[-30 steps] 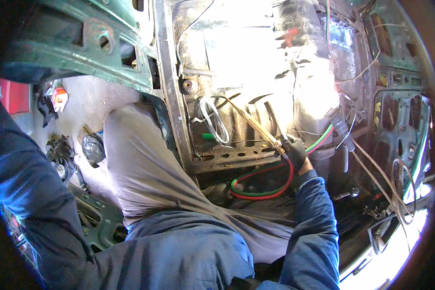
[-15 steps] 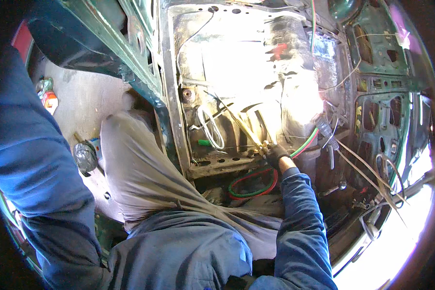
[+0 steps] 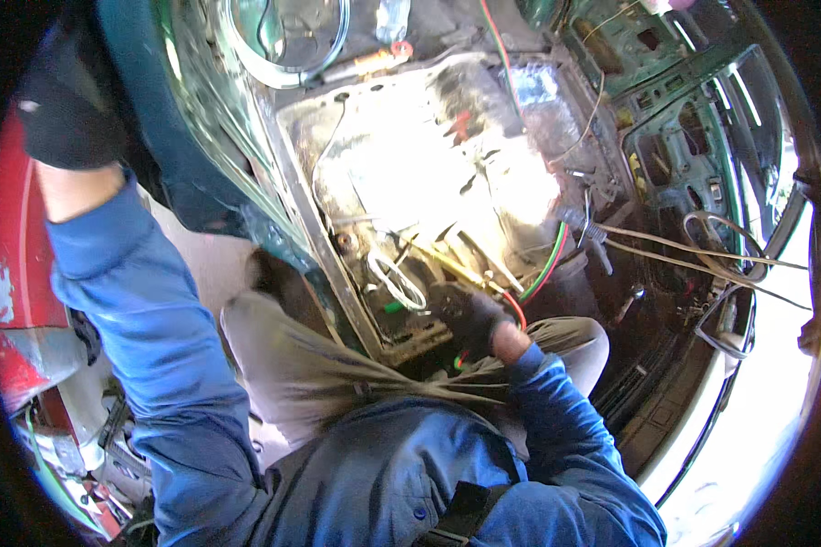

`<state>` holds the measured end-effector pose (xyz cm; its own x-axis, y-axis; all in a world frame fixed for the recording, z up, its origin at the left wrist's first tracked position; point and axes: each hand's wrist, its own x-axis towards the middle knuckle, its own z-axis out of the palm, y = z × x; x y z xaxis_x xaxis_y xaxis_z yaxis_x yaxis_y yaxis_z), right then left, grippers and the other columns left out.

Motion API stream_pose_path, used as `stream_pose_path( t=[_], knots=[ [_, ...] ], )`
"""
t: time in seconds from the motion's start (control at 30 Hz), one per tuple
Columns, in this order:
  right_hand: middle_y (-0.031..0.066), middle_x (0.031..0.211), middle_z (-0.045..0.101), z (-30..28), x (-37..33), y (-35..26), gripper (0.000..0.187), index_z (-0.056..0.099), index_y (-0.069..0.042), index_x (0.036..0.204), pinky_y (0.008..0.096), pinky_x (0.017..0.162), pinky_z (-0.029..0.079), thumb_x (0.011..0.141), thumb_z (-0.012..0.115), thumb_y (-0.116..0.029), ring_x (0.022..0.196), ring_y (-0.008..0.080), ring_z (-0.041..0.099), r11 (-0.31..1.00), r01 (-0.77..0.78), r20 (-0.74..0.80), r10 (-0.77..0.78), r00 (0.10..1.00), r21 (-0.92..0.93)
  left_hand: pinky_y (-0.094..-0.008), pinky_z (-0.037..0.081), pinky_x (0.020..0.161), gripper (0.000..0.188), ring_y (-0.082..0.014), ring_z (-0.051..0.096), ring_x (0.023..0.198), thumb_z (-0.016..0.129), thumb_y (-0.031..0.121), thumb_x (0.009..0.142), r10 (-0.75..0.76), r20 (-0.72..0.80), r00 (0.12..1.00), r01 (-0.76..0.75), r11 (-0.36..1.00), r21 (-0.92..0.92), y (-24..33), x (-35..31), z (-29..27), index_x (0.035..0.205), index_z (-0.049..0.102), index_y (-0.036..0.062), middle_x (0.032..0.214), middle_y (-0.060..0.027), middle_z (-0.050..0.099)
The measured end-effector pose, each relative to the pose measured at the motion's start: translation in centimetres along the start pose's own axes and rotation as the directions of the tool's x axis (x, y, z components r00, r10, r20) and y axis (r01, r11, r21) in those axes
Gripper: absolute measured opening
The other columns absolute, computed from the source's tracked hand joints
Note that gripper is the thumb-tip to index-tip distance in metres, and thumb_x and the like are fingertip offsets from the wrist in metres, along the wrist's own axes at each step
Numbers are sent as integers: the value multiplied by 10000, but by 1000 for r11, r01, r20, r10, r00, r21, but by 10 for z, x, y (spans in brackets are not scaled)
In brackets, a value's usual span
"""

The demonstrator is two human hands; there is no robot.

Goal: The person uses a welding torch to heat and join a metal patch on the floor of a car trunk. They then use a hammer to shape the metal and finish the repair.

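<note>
My right hand [image 3: 476,321], in a dark glove, is shut on a brass cutting torch [image 3: 447,262] whose thin tube points up and left over the bare metal car floor [image 3: 428,173]. Red and green hoses [image 3: 552,258] curve from the torch to the right. My left hand [image 3: 68,109], also gloved, is raised at the upper left with its fingers curled on the edge of the green door pillar [image 3: 187,164]. My khaki-clad knees [image 3: 337,365] lie between the two arms.
A white wire loop [image 3: 397,279] lies on the floor beside the torch. The stripped green dashboard frame [image 3: 693,155] with loose tan cables [image 3: 693,246] stands at right. A red body panel [image 3: 9,237] is at far left, with scrap parts [image 3: 100,456] below it.
My left arm has risen to the green pillar. My right hand has drawn the torch back toward my knees, and my head has moved closer to the floor.
</note>
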<state>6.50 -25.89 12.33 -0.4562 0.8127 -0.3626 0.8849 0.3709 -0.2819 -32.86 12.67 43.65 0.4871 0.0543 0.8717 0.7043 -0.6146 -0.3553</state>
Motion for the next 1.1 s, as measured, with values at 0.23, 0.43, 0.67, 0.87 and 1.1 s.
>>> stream_pose_path(
  t=[0.23, 0.43, 0.67, 0.87, 1.1],
  knots=[
    [185, 1476, 632, -143, 10, -91, 402, 657, -81, 1405, 446, 1099, 529, 1052, 650, -273, 1311, 357, 635, 778, -106, -257, 329, 909, 620, -462, 425, 1229, 513, -374, 538, 1464, 493, 133, 1094, -242, -34, 970, 217, 915, -341, 35, 42, -23, 1583, 484, -23, 1585, -229, 548],
    [204, 1155, 722, -243, 44, -156, 395, 646, -89, 1437, 471, 876, 575, 1058, 662, -201, 1005, 404, 704, 872, 294, -618, 13, 786, 391, -298, 506, 1000, 483, -131, 624, 1120, 723, 287, 1044, -653, 446, 612, 500, -117, -858, 67, 79, -49, 1403, 614, -16, 1234, -79, 701],
    [141, 1077, 744, -355, 63, -241, 454, 722, -14, 1299, 419, 727, 576, 860, 821, -72, 862, 307, 713, 856, 515, -779, -343, 525, -30, -374, 510, 1066, 622, -230, 642, 1228, 771, 255, 1002, -561, 552, 618, 601, -116, -791, 56, 85, -64, 1466, 546, -91, 1345, -185, 679],
    [102, 1150, 732, -419, 101, -285, 503, 712, -84, 1378, 425, 804, 587, 893, 806, -178, 962, 304, 709, 858, 513, -744, -354, 566, -18, -430, 493, 1121, 892, -306, 615, 1341, 883, 316, 888, -461, 612, 643, 644, -108, -758, 38, 71, -57, 1535, 441, -109, 1426, -272, 623],
    [108, 1091, 741, -521, 134, -333, 532, 743, -57, 1318, 423, 809, 587, 801, 853, -125, 941, 316, 719, 907, 416, -727, -243, 642, 63, -521, 564, 936, 1022, -463, 705, 1059, 904, 606, 780, -370, 580, 726, 651, 99, -753, 10, 74, -52, 1431, 540, -93, 1175, -309, 689]
  ],
)
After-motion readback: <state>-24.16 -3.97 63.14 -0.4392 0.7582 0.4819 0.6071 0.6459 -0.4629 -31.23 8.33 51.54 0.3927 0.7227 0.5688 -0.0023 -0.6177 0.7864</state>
